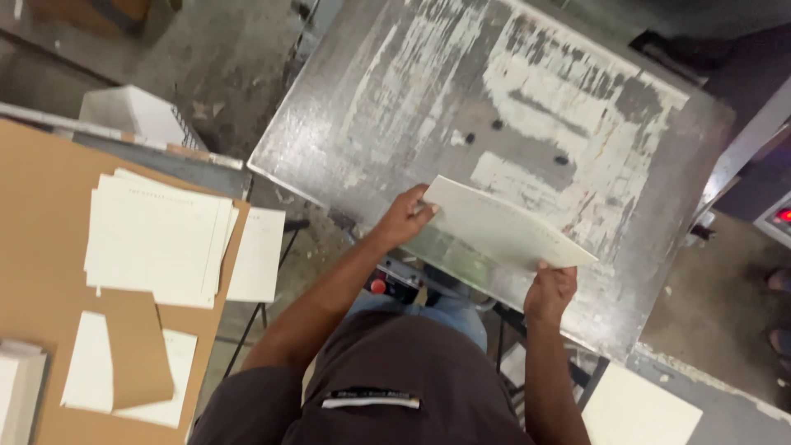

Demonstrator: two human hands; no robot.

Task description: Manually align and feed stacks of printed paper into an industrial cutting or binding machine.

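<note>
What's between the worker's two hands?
A stack of white paper sheets spans the gap between the left hand and the right hand, held over the worn metal table, as the head view shows.

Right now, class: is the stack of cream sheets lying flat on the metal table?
No: both hands, left hand and right hand, hold the stack of sheets tilted above the metal table.
</note>
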